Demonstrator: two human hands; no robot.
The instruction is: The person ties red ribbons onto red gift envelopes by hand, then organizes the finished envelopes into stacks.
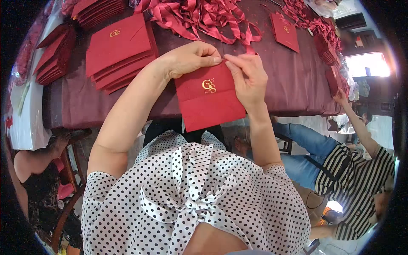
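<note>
A flat red paper bag (208, 104) with a gold monogram is held up in front of me, just over the table's near edge. My left hand (193, 58) pinches its top edge, thumb and fingertips pressed together. At the top right corner, my right hand (250, 80) is closed, thumb against index finger. A bit of red ribbon (250, 50) shows just behind the right knuckles. Whether the right fingertips also grip ribbon is hidden.
A stack of red bags (121, 53) lies left, another stack (54, 55) farther left. A heap of red ribbons (199, 17) lies ahead on the dark red tablecloth (293, 85). One bag (284, 33) lies right. A person in stripes (357, 170) sits at my right.
</note>
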